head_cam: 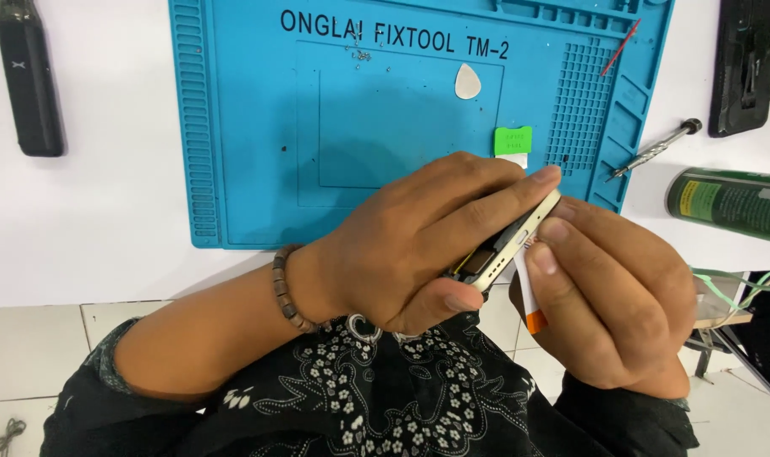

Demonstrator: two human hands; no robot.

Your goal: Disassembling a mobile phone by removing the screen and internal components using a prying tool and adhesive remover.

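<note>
- Over the near edge of the white bench, just below the blue repair mat (249,169), both hands meet around a pale, slim phone frame (520,241) held tilted, its upper end toward the mat.
- Left hand (410,245) comes in from the left with the forearm crossing the lap; its fingers wrap over the frame from above and the thumb presses up from beneath, so it grips the frame firmly. A brown bead bracelet (287,292) sits at that wrist.
- Right hand (613,288) rises from the lower right, fingers curled; thumb and forefinger pinch a thin white strip with an orange end (530,305) against the frame's lower edge.
- On the mat lie a white teardrop pick (468,81), a small green tag (513,140) and a few tiny screws (361,56).
- Right of the mat rest a slim screwdriver (656,150) and a green can (728,203) lying on its side.
- A dark slim device (29,76) lies at the far left.
</note>
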